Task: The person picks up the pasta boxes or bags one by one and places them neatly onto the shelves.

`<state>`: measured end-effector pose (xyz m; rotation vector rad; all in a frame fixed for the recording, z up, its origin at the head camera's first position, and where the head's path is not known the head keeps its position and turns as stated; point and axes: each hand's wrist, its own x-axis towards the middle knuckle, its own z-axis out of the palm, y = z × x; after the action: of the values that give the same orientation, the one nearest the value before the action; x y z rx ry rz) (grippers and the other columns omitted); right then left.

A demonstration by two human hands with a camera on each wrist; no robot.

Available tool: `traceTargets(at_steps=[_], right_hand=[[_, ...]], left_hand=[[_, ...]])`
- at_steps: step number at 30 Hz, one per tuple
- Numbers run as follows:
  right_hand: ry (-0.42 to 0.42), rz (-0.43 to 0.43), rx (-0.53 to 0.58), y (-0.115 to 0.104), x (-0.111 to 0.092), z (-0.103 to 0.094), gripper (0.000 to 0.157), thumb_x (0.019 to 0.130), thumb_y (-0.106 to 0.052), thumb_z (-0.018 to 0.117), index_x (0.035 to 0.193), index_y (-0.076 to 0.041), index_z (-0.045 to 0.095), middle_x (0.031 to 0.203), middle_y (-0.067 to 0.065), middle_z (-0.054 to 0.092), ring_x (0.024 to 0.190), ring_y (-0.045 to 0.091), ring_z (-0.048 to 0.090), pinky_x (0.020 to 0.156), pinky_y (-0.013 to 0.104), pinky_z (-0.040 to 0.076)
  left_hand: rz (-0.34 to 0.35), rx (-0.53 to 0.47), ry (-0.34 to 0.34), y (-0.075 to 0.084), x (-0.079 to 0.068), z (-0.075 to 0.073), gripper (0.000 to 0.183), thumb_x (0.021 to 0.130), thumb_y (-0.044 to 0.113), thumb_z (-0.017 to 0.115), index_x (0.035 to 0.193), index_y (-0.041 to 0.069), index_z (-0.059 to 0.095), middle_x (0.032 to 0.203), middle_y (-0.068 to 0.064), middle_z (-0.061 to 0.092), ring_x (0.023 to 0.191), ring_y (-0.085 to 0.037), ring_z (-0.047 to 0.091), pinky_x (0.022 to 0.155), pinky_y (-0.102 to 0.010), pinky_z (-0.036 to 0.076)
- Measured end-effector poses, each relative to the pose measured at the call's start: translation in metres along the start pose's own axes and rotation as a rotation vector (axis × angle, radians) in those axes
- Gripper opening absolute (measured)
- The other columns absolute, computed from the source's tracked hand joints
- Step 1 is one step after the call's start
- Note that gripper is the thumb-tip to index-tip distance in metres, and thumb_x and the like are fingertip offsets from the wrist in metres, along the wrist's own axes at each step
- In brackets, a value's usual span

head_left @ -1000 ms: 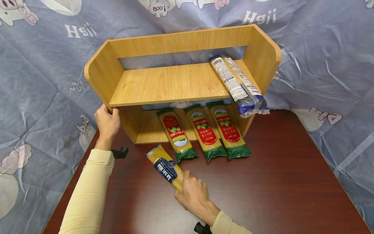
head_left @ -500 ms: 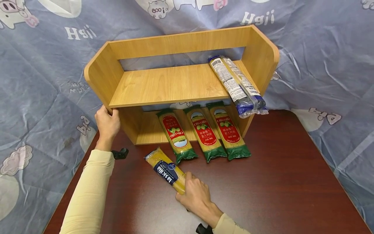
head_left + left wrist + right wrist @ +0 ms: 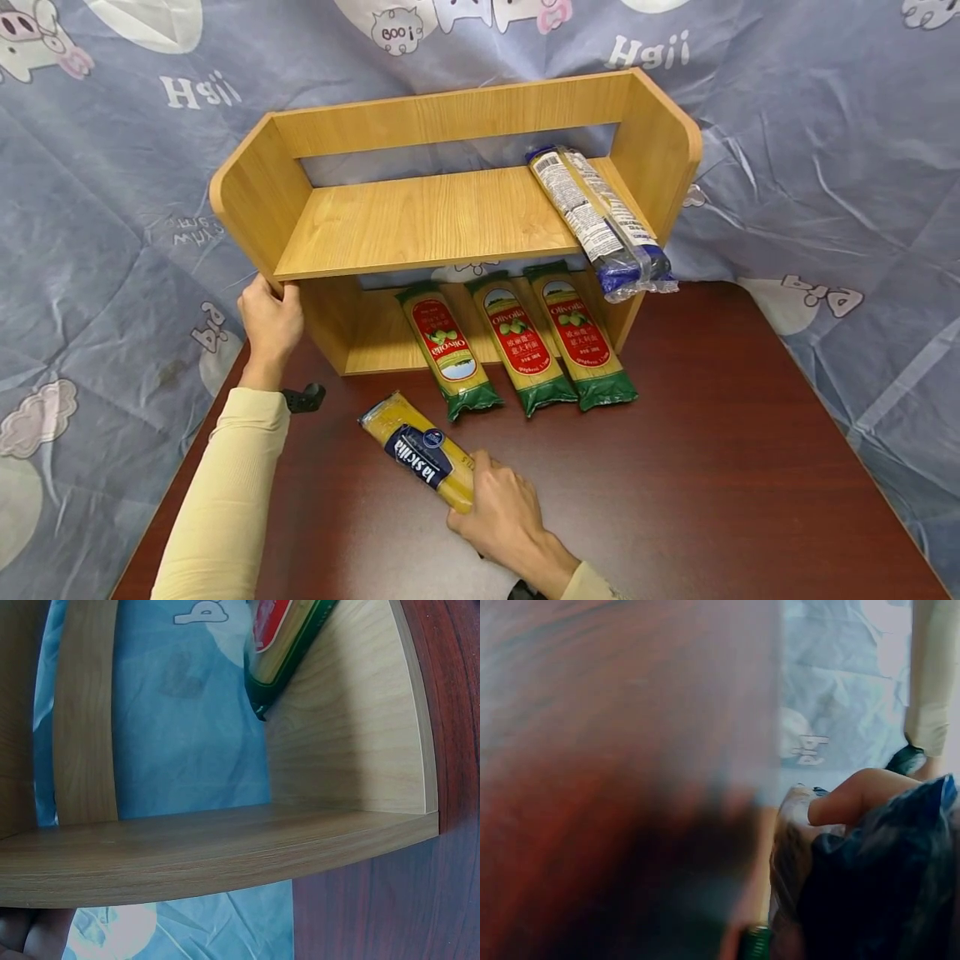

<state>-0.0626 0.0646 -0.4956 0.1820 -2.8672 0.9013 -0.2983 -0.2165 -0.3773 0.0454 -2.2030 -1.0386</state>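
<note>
My right hand [image 3: 506,517] grips the near end of a clear pack of spaghetti [image 3: 416,446] with a dark blue label, slanting over the table in front of the shelf. In the right wrist view the dark blue end of the spaghetti pack [image 3: 877,877] shows beside a bent finger or thumb; much is blurred. My left hand [image 3: 270,325] holds the left side panel of the wooden two-tier shelf [image 3: 420,221], just below its upper board. Fingertips [image 3: 37,934] show at the outer face of that side panel [image 3: 202,851] in the left wrist view.
On the lower tier lie three green-ended spaghetti packs [image 3: 517,342], their ends jutting over the table [image 3: 712,467]. Blue-ended spaghetti packs [image 3: 600,221] rest label-back up at the right of the upper tier, overhanging its front. A patterned cloth [image 3: 810,167] hangs behind.
My right hand has drawn the blue-labelled spaghetti pack slightly toward me and left, away from the shelf. My left hand keeps its hold on the side panel.
</note>
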Motion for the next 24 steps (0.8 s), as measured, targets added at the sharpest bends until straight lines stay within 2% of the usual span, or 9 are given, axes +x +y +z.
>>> traceTargets(at_steps=[10, 24], right_hand=[[0.031, -0.003, 0.028, -0.014, 0.002, -0.047, 0.066, 0.058, -0.024, 0.086, 0.114, -0.002, 0.061, 0.078, 0.000, 0.060, 0.058, 0.011, 0.050, 0.050, 0.031, 0.041], [0.101, 0.066, 0.006, -0.026, 0.013, -0.111, 0.073, 0.061, -0.032, 0.088, 0.125, -0.008, 0.061, 0.086, -0.001, 0.066, 0.063, 0.012, 0.056, 0.053, 0.034, 0.046]], left_hand=[[-0.004, -0.003, -0.012, -0.002, 0.000, 0.001, 0.026, 0.100, 0.016, 0.054, 0.102, -0.004, 0.071, 0.089, -0.020, 0.071, 0.085, -0.026, 0.064, 0.066, -0.024, 0.037], [0.021, 0.001, -0.001, -0.002, 0.002, 0.000, 0.025, 0.100, 0.016, 0.056, 0.097, -0.005, 0.070, 0.086, -0.021, 0.071, 0.083, -0.027, 0.065, 0.065, -0.025, 0.037]])
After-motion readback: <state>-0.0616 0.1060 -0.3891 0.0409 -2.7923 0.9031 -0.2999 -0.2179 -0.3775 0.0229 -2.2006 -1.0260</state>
